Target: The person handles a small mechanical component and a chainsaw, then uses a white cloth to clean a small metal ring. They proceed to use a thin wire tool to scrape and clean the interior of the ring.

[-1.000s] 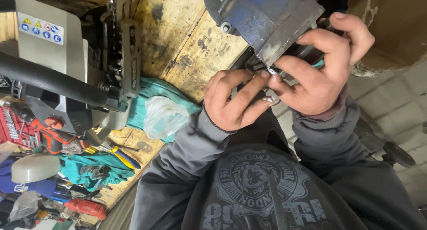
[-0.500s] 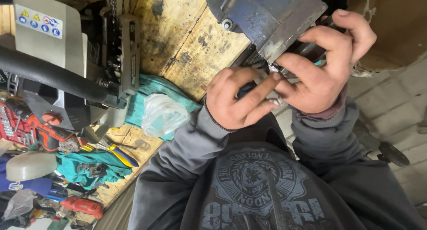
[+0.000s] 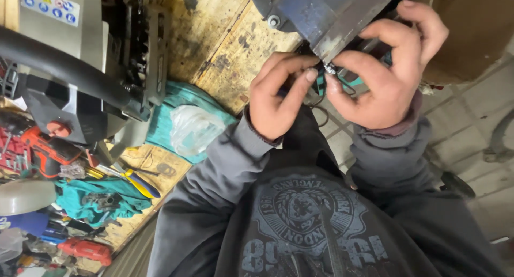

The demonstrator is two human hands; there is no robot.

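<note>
teal-handled small tool sits at the lower corner of a worn blue-grey metal block, pinched between both hands right under the block's edge. left hand is curled, its index finger stretched out so the tip presses on the tool's teal part, the other fingers folded loosely under. right hand closes round the far side, thumb and forefinger nipping a tiny bright metal piece at the block's corner, with the remaining fingers wrapped over the block's dark underside; what that tiny piece is cannot be told. both grey sleeves run down to a dark printed sweatshirt. left of the hands lies the stained yellow wooden desk, bearing a clear crumpled plastic bag on a teal cloth. farther left stands a grey machine with a black tube handle, then a yellow-and-blue-handled screwdriver and a red cordless drill.
</note>
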